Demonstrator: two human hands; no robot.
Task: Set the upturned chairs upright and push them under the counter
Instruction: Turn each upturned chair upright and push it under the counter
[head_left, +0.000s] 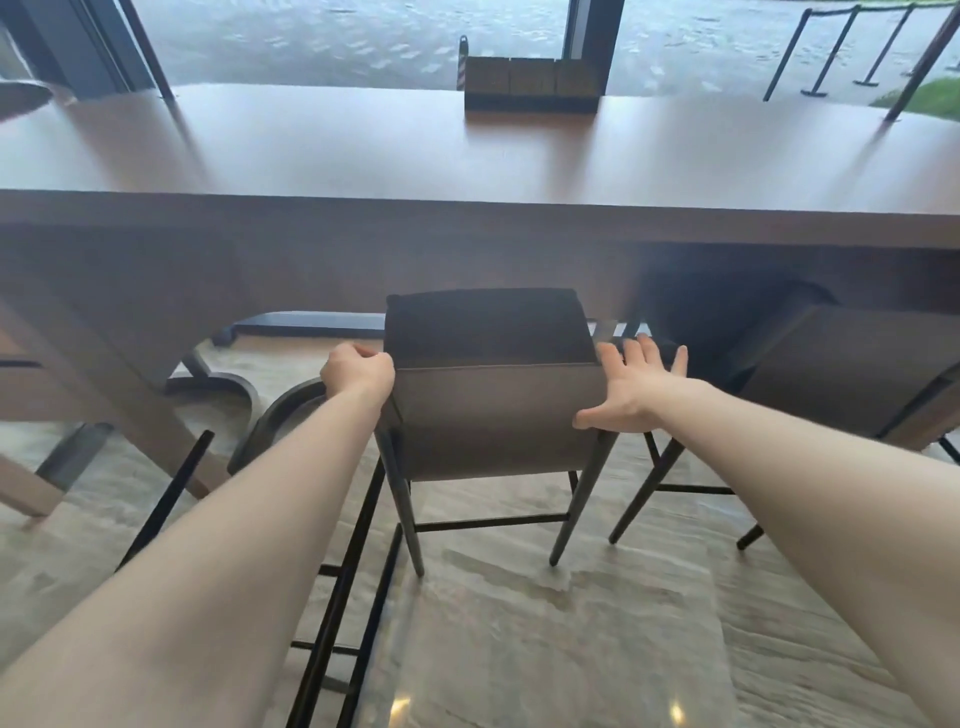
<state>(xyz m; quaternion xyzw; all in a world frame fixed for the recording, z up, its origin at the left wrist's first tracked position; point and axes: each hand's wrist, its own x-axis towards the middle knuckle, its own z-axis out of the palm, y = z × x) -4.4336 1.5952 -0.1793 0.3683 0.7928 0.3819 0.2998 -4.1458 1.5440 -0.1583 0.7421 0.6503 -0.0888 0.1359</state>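
Observation:
A brown upholstered chair (493, 410) stands upright on its dark legs in front of the wooden counter (363, 156), its seat partly under the counter's edge. My left hand (357, 370) grips the left top corner of its backrest with curled fingers. My right hand (631, 387) lies flat against the right side of the backrest, fingers spread and straight. A second brown chair (841, 364) stands upright to the right, tucked partly under the counter. At the left, dark chair legs (337, 597) and a curved dark chair part (280, 415) sit low beside my left arm.
A wooden box organiser (530, 85) stands at the counter's far edge by the window. The counter's slanted wooden leg (119, 374) is at the left. Another table edge (23, 96) shows far left. The floor (545, 649) is glossy marbled tile.

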